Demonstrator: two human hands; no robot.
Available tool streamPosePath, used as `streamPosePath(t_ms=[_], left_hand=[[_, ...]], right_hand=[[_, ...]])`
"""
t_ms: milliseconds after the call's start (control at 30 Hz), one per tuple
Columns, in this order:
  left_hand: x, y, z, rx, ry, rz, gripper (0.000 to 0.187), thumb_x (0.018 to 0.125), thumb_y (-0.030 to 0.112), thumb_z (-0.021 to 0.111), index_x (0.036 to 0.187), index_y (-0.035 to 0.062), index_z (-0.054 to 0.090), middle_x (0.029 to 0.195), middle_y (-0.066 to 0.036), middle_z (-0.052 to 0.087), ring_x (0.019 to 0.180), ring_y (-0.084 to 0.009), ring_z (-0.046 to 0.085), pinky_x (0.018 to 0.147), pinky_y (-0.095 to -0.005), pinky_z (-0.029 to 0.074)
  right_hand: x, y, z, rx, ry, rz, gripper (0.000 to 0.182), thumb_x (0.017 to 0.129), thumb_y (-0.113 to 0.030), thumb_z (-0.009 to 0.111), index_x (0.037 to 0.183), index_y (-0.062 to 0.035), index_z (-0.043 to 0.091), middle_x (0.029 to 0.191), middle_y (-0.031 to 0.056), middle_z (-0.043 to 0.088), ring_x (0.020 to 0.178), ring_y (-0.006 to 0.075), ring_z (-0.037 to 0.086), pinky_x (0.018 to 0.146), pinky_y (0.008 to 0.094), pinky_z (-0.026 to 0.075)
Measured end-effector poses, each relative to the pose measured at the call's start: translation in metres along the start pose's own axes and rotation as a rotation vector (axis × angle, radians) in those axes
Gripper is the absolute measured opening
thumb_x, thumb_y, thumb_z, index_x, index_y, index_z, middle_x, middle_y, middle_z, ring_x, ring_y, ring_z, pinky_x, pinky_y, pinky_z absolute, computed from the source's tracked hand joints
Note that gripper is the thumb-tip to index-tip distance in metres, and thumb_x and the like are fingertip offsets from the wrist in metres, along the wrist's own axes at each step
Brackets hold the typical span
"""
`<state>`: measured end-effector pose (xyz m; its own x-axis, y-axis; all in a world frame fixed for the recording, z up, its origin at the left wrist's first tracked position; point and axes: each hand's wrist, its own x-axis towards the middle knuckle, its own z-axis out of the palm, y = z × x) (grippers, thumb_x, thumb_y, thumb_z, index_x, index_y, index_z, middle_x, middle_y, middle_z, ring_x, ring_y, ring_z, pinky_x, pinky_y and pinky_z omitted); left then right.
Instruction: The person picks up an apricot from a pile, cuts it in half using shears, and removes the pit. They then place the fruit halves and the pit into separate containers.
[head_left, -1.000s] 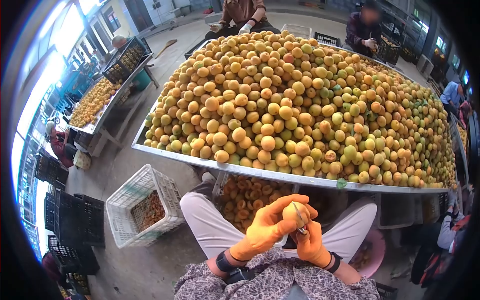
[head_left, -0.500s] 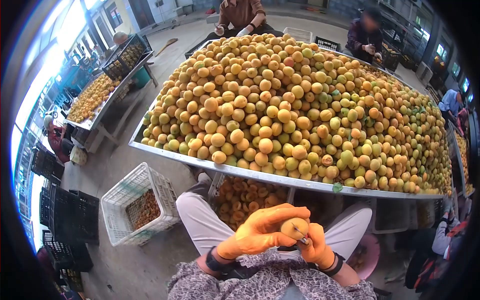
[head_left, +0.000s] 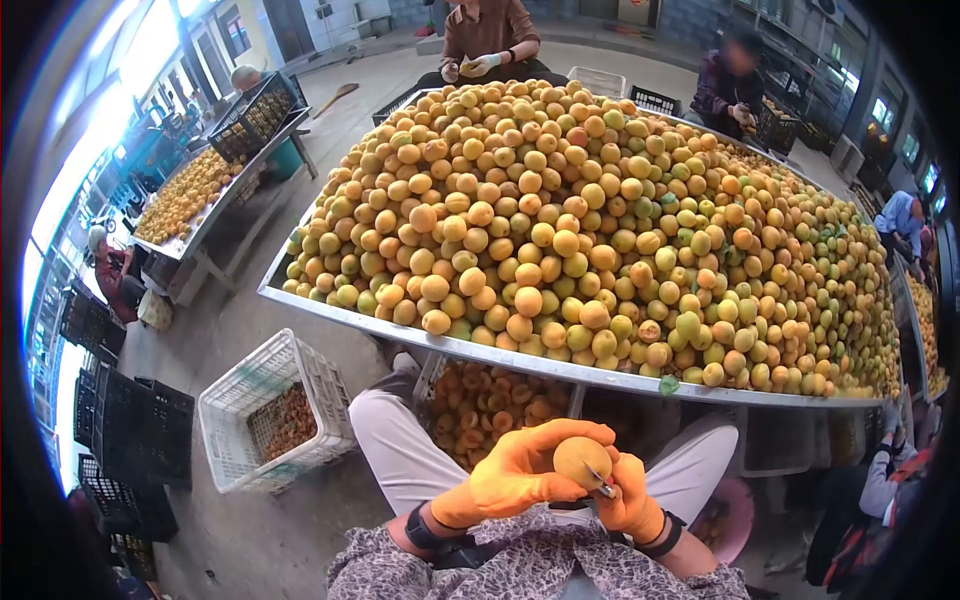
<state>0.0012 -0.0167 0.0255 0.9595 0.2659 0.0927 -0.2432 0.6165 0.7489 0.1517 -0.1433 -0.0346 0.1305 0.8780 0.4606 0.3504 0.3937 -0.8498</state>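
In an orange glove, my left hand [head_left: 515,468] is closed around a whole-looking apricot [head_left: 578,458], held above my lap. My right hand [head_left: 632,503], gloved the same way, grips a small knife [head_left: 604,487]; its handle is mostly hidden in the fingers. The short blade meets the apricot's lower right side, and the right fingers are close against the fruit. Just beyond the hands, below the table edge, sits a crate of halved apricots [head_left: 485,405].
A metal-rimmed table [head_left: 480,352] heaped with apricots [head_left: 560,220] spans the front. A white crate [head_left: 330,425] holding small brown pieces, probably pits, stands at left. A pink basin [head_left: 737,515] is at right. Black crates [head_left: 145,425] are stacked far left. Several co-workers sit around.
The apricot has turned in my left fingers, and the blade has shifted from across its face to its lower right side. Both hands stay nearly in place.
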Motion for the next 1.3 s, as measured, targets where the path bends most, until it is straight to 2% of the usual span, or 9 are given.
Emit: streamPosePath(t_ms=[167,267,433,533,667,867,1000,1133,1300], left_hand=[[0.004,0.020,-0.012,0.461,-0.020,0.049,0.063,0.073,0.023,0.082,0.124,-0.0028,0.056,0.110,-0.012,0.067,0.109,-0.0224,0.062,0.116,-0.0478,0.028],[0.015,0.037,-0.017,1.129,-0.224,0.116,0.063,0.079,0.015,0.080,0.131,-0.0004,0.050,0.102,-0.008,0.069,0.103,-0.0185,0.063,0.101,-0.0354,0.045],[0.011,-0.002,-0.001,0.068,0.045,-0.065,0.074,0.071,0.026,0.086,0.130,-0.0024,0.052,0.119,-0.015,0.062,0.112,-0.0238,0.060,0.102,-0.0364,0.046],[0.010,-0.012,0.008,-0.054,0.066,-0.035,0.072,0.072,0.024,0.085,0.130,-0.0051,0.051,0.121,-0.016,0.061,0.115,-0.0234,0.058,0.101,-0.0358,0.046],[0.004,0.006,0.005,0.064,0.103,-0.030,0.066,0.074,0.014,0.083,0.130,-0.0033,0.053,0.122,-0.014,0.061,0.112,-0.0228,0.060,0.103,-0.0370,0.044],[0.010,0.031,-0.021,1.169,0.091,0.140,0.055,0.067,0.004,0.082,0.118,0.0022,0.061,0.100,-0.011,0.070,0.112,-0.0221,0.061,0.105,-0.0390,0.041],[0.006,0.019,-0.049,0.438,0.415,-0.044,0.048,0.079,0.015,0.076,0.120,-0.0025,0.057,0.099,-0.008,0.065,0.089,-0.0154,0.063,0.083,-0.0290,0.051],[0.006,-0.010,-0.039,0.005,0.168,-0.099,0.052,0.090,0.033,0.063,0.127,-0.0022,0.053,0.098,-0.004,0.060,0.086,-0.0130,0.059,0.079,-0.0246,0.048],[0.011,-0.028,-0.021,0.081,0.271,-0.099,0.053,0.095,0.041,0.050,0.131,0.0026,0.050,0.100,-0.005,0.059,0.077,-0.0128,0.056,0.064,-0.0237,0.045]], right_hand=[[-0.007,-0.003,-0.001,0.068,-0.031,0.105,0.048,0.099,-0.045,0.042,0.092,-0.0001,0.058,0.060,0.0058,0.053,0.047,0.0246,0.053,0.048,0.0324,0.042],[-0.008,-0.006,0.006,0.046,0.004,0.136,0.049,0.099,-0.045,0.042,0.093,0.0001,0.058,0.061,0.0075,0.054,0.049,0.0256,0.053,0.048,0.0329,0.041],[-0.006,0.000,0.010,0.088,0.085,0.017,0.048,0.099,-0.044,0.041,0.095,0.0016,0.059,0.061,0.0065,0.053,0.049,0.0262,0.051,0.049,0.0328,0.040],[0.012,-0.007,0.021,-0.157,0.334,-0.173,0.048,0.099,-0.043,0.042,0.098,0.0022,0.059,0.061,0.0053,0.053,0.049,0.0256,0.050,0.049,0.0325,0.040],[-0.007,0.000,0.004,0.024,0.121,0.040,0.047,0.098,-0.043,0.044,0.096,0.0017,0.058,0.060,0.0080,0.053,0.048,0.0254,0.050,0.049,0.0324,0.040],[-0.006,-0.012,-0.010,-0.003,-0.033,0.222,0.040,0.098,-0.038,0.048,0.082,-0.0020,0.050,0.057,0.0104,0.042,0.046,0.0187,0.048,0.046,0.0342,0.036],[-0.009,-0.038,-0.020,0.461,0.255,0.421,0.008,0.087,-0.004,0.054,0.082,0.0005,0.050,0.060,0.0010,0.044,0.053,0.0079,0.034,0.048,0.0240,0.028],[0.028,-0.026,-0.021,-0.014,0.172,0.141,0.051,0.068,-0.013,0.085,0.113,-0.0019,0.064,0.103,0.0104,0.063,0.090,0.0205,0.062,0.077,0.0295,0.049],[0.047,-0.019,-0.017,-0.046,-0.002,0.081,0.057,0.067,-0.011,0.084,0.118,-0.0015,0.062,0.117,0.0150,0.062,0.104,0.0285,0.063,0.088,0.0347,0.051]])
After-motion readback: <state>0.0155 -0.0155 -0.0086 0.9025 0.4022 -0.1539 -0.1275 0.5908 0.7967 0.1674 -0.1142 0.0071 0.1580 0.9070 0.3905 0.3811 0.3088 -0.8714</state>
